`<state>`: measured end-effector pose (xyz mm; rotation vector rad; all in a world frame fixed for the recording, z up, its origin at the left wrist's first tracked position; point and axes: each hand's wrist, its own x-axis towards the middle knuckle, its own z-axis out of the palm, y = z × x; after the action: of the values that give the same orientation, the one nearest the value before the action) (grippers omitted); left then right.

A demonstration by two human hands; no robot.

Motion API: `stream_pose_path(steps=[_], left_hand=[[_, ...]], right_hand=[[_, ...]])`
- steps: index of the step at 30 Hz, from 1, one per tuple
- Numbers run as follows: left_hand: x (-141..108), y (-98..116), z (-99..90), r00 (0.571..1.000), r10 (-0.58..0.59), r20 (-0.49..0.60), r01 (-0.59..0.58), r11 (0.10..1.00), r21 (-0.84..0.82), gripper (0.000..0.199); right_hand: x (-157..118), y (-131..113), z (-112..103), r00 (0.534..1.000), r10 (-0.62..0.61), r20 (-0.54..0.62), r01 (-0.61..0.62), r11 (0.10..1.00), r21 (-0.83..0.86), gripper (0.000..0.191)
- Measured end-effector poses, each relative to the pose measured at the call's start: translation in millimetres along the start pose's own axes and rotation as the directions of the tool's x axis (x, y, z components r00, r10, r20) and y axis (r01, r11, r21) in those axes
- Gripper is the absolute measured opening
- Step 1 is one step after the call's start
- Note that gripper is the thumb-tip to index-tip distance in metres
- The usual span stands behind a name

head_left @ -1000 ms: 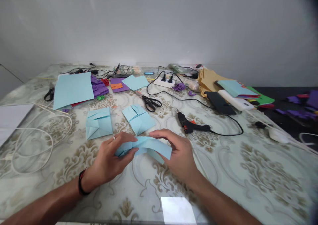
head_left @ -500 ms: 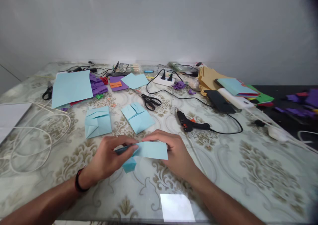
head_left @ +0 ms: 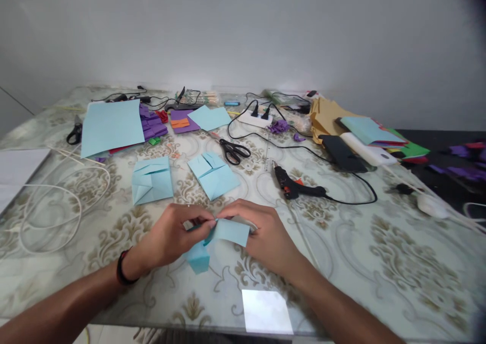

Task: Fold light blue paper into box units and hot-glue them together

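The left hand (head_left: 172,237) pinches a light-blue folded paper piece (head_left: 231,232) between thumb and fingers, a dark band (head_left: 121,268) circling its wrist. The right hand (head_left: 266,237) grasps the same piece from the opposite side, its index finger reaching to the upper fold near the left fingertips; its thumb is largely hidden. The piece lies between the two hands, above the near part of the floral-patterned table (head_left: 341,283); a flat flap extends toward the right hand, and an angular folded portion hangs below the left.

Just beyond the hands lie two light-blue folded paper squares, the left one (head_left: 159,184) marked by creases and a horizontal slit, the right one (head_left: 216,179) turned at an angle. Behind the latter rests a pair of black-handled scissors (head_left: 235,154). To the right lies a black glue gun (head_left: 298,186) with its nozzle directed away from the person, its cord trailing right. Farther back are a large light-blue paper sheet (head_left: 112,128) at left, a white power strip (head_left: 250,119) with two black plugs, and, at right, a black rectangular phone-like device (head_left: 341,154).
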<state>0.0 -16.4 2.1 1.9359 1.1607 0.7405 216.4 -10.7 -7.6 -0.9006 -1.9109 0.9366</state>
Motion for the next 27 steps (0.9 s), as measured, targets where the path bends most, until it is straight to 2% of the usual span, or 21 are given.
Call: stream_pose_path(steps=[4,8,11,14,18,20,23,25,27], left_hand=[[-2,-4,4.3,0.999,0.040,-0.015,-0.040,0.999,-0.002,0.015],[-3,-2,2.2,0.999,0.017,0.034,-0.014,0.998,-0.064,0.019],[-4,3,-1.7,0.993,0.006,0.118,0.008,0.993,-0.114,0.023],[-4,2,-1.2,0.987,-0.044,0.154,0.054,0.997,-0.056,0.029],[-3,-8,4.9,0.985,-0.088,0.149,0.091,0.996,-0.012,0.016],[-3,-13,6.5,0.981,-0.125,0.147,0.138,0.987,-0.081,0.012],[0,-17,5.9,0.977,-0.197,0.082,0.211,0.953,-0.218,0.012],[1,-17,4.7,0.971,-0.237,0.046,0.239,0.915,-0.326,0.017],[3,-16,4.0,0.967,-0.253,0.026,0.240,0.875,-0.420,0.020]], right_hand=[[1,-2,2,0.995,0.103,0.009,-0.103,0.995,0.010,0.019],[2,-5,2,0.984,0.179,-0.020,-0.179,0.984,-0.001,0.021],[3,-4,2,0.980,0.193,-0.046,-0.194,0.981,-0.011,0.024],[3,-2,3,0.977,0.207,-0.042,-0.208,0.978,-0.018,0.030],[1,-2,3,0.978,0.208,-0.031,-0.209,0.978,-0.027,0.031],[1,-4,1,0.983,0.181,-0.038,-0.183,0.983,-0.031,0.040],[0,-5,-2,0.986,0.146,-0.082,-0.145,0.989,0.009,0.066],[0,-3,-3,0.976,0.176,-0.127,-0.168,0.983,0.071,0.080],[0,1,-2,0.959,0.243,-0.144,-0.223,0.964,0.143,0.082]])
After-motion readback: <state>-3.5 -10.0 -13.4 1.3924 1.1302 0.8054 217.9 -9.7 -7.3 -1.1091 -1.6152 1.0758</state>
